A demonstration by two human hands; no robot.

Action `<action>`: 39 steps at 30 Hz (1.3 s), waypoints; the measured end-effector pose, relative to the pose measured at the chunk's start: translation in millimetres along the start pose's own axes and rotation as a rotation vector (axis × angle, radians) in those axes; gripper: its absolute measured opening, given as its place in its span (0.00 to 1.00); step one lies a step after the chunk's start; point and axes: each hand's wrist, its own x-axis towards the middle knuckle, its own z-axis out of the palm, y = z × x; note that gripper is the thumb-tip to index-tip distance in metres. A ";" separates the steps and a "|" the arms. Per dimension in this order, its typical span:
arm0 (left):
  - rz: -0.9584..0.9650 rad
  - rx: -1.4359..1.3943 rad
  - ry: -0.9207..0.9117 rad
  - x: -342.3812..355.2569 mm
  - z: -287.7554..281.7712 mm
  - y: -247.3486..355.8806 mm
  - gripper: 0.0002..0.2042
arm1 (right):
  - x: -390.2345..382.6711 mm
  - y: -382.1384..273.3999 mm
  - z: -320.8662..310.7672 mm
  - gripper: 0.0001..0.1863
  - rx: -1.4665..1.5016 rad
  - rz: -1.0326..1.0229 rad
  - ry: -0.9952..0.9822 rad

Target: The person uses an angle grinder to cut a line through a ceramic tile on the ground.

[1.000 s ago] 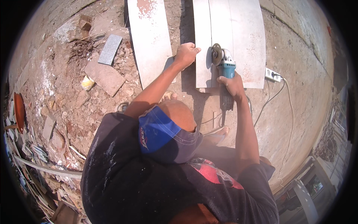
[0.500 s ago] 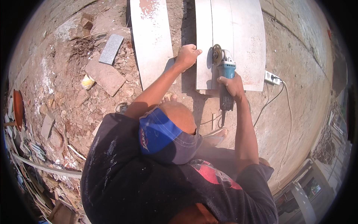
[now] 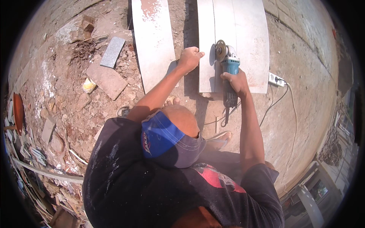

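Observation:
My right hand [image 3: 236, 81] is wrapped around the body of a teal and black angle grinder [image 3: 231, 65]. Its round disc [image 3: 220, 50] is over a white panel [image 3: 249, 49], and the disc's shadow falls on the surface just to its left, so it appears raised. Two dark lines run lengthwise along this panel. At the panel's left edge, my left hand [image 3: 189, 60] has its fingers curled, thumb and fingertips at the rim; how firmly they grip is hard to see. A second white panel [image 3: 156, 49], narrower and with worn reddish patches, lies to the left.
A white power strip [image 3: 276, 79] with a plugged-in cord lies right of the panel, its pale cable [image 3: 292, 114] trailing along the ground. Leftward are a grey tile [image 3: 113, 52], a flat stone slab [image 3: 108, 81], rubble and scrap wood. A blue and dark cap [image 3: 163, 133] shows between my arms.
The grinder has tilted slightly, with more of the disc's face showing, and its rear end has swung a little left. My left hand stays at the panel's edge.

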 end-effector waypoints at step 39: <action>0.026 0.024 -0.001 5.7 0.4 -5.3 0.17 | 18.9 -19.5 -4.3 0.24 -0.040 -0.016 0.016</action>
